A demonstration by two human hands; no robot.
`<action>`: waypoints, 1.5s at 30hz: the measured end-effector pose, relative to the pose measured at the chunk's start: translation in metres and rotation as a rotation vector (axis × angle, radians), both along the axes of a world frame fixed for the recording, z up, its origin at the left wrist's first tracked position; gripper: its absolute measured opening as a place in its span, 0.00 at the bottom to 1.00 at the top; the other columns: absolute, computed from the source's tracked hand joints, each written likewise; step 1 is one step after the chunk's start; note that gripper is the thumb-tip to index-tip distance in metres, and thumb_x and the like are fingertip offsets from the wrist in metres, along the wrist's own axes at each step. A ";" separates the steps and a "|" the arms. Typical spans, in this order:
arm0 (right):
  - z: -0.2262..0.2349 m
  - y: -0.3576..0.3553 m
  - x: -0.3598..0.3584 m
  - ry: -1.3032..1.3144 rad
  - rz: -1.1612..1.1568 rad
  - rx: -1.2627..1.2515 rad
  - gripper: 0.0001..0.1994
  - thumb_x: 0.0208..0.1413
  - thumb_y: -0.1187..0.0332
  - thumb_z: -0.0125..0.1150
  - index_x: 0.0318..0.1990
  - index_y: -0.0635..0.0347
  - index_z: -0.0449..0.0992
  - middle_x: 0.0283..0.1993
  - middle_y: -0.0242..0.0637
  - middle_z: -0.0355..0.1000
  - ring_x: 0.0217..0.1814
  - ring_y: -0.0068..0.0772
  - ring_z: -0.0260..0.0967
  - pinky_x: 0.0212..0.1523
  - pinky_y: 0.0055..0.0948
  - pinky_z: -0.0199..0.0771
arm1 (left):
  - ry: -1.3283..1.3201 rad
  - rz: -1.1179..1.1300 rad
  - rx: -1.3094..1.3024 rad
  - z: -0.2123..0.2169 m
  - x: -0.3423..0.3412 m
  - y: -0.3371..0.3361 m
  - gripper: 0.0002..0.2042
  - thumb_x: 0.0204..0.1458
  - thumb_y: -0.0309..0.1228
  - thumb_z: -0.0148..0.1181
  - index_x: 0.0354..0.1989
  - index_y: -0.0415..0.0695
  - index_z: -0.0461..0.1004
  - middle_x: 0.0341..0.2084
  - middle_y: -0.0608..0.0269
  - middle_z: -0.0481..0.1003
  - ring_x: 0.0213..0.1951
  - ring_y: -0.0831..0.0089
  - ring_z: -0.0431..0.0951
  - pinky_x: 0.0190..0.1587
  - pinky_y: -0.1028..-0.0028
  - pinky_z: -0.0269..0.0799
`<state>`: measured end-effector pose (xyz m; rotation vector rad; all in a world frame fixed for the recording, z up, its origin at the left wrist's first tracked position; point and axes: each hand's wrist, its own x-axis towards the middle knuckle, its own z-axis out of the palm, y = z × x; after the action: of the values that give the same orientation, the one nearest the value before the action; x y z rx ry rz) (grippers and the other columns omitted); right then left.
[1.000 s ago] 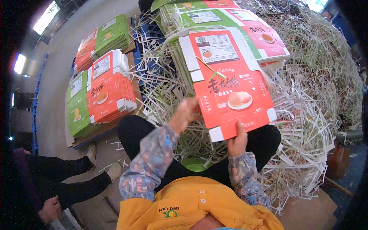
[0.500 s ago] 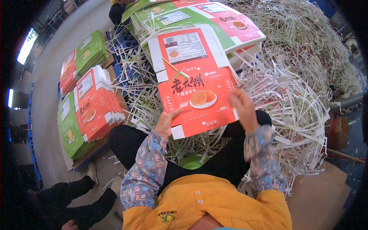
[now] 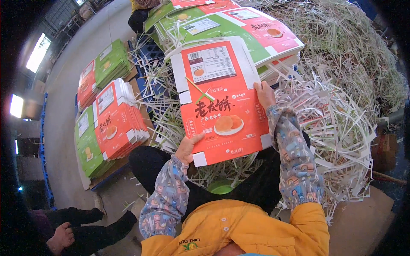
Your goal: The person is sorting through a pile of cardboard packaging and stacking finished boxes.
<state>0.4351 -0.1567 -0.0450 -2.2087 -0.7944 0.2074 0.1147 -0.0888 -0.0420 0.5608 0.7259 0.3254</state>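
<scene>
A flat, unfolded red carton sheet (image 3: 245,121) with white flaps and a pastry picture slopes over my lap, perhaps with more sheets beneath it. My left hand (image 3: 188,148) grips its near left corner, thumb on top and fingers underneath. At the right edge, higher up, my right hand (image 3: 265,94) is closed on the sheet's border. A thin green paper strip (image 3: 195,88) lies across the printed face. The sheet's far end leans against a thick stack of green and red carton sheets (image 3: 252,36).
Shredded paper trimmings (image 3: 333,119) heap up at the right and beneath the stacks. More carton stacks (image 3: 117,117) sit on a pallet at the left. A green round thing (image 3: 220,187) shows between my legs. Another person's hand (image 3: 63,235) and dark-clothed legs are at lower left.
My right hand has moved up from over the sheet's right side to grip its right edge. My left hand keeps its hold on the near corner. The whole view has shifted slightly.
</scene>
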 end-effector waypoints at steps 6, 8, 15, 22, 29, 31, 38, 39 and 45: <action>0.010 -0.016 0.012 0.077 0.246 0.173 0.15 0.52 0.60 0.50 0.31 0.66 0.66 0.22 0.43 0.65 0.27 0.38 0.65 0.30 0.33 0.64 | 0.026 -0.001 0.088 0.008 -0.007 0.007 0.18 0.44 0.24 0.57 0.45 0.36 0.63 0.40 0.55 0.71 0.38 0.65 0.74 0.39 0.65 0.74; 0.015 -0.019 0.014 0.126 0.327 0.201 0.13 0.53 0.60 0.50 0.30 0.65 0.66 0.19 0.38 0.62 0.24 0.30 0.62 0.26 0.30 0.63 | 0.007 0.000 0.072 0.019 -0.013 0.009 0.18 0.44 0.24 0.57 0.45 0.36 0.63 0.40 0.55 0.71 0.38 0.65 0.74 0.39 0.65 0.74; 0.048 -0.047 0.059 0.407 0.545 -0.139 0.08 0.54 0.64 0.49 0.32 0.59 0.68 0.18 0.21 0.56 0.18 0.13 0.51 0.16 0.16 0.51 | 0.065 -0.070 0.065 0.048 -0.048 0.032 0.22 0.43 0.21 0.57 0.49 0.37 0.59 0.43 0.52 0.68 0.42 0.64 0.73 0.42 0.64 0.73; 0.088 -0.056 0.129 -0.595 0.174 -0.581 0.13 0.54 0.56 0.42 0.38 0.52 0.66 0.28 0.44 0.69 0.31 0.47 0.68 0.28 0.38 0.65 | 0.159 -0.178 0.178 0.075 -0.092 0.065 0.24 0.40 0.21 0.58 0.49 0.36 0.60 0.43 0.54 0.69 0.42 0.65 0.73 0.43 0.66 0.71; 0.146 -0.031 0.170 -0.574 -0.012 -0.474 0.15 0.54 0.52 0.38 0.42 0.47 0.63 0.37 0.53 0.68 0.42 0.54 0.65 0.39 0.48 0.63 | 0.463 -0.336 0.535 0.150 -0.137 0.092 0.24 0.34 0.22 0.61 0.46 0.38 0.66 0.38 0.60 0.73 0.39 0.71 0.73 0.44 0.71 0.68; 0.149 -0.022 0.173 -0.528 -0.031 -0.358 0.15 0.54 0.50 0.36 0.41 0.46 0.64 0.37 0.53 0.68 0.42 0.56 0.65 0.39 0.49 0.61 | 0.442 -0.218 0.624 0.185 -0.143 0.091 0.27 0.32 0.22 0.63 0.47 0.38 0.65 0.38 0.61 0.73 0.40 0.71 0.73 0.45 0.72 0.67; 0.147 -0.035 0.247 -0.335 -0.108 -0.163 0.19 0.55 0.51 0.40 0.51 0.49 0.62 0.38 0.46 0.70 0.40 0.41 0.69 0.35 0.37 0.65 | 0.566 -0.384 0.776 0.251 -0.196 0.104 0.26 0.32 0.24 0.65 0.45 0.37 0.67 0.37 0.62 0.73 0.38 0.76 0.72 0.44 0.74 0.66; 0.153 -0.060 0.288 -0.370 -0.132 -0.160 0.19 0.55 0.51 0.40 0.51 0.49 0.62 0.38 0.46 0.70 0.40 0.41 0.69 0.35 0.37 0.65 | 0.525 -0.386 0.792 0.252 -0.202 0.110 0.26 0.32 0.24 0.65 0.45 0.37 0.67 0.37 0.62 0.73 0.38 0.76 0.72 0.44 0.74 0.66; 0.175 -0.029 0.206 -0.392 0.145 0.064 0.14 0.55 0.56 0.47 0.38 0.57 0.68 0.19 0.24 0.63 0.16 0.17 0.58 0.16 0.20 0.56 | 0.906 -0.755 0.896 0.300 -0.215 0.082 0.12 0.39 0.27 0.62 0.33 0.34 0.73 0.29 0.63 0.76 0.33 0.77 0.73 0.38 0.77 0.66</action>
<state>0.6409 -0.1853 0.1304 -2.1602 -1.1580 -0.1865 -0.1003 -0.0067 0.2583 1.8385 1.1501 -0.3893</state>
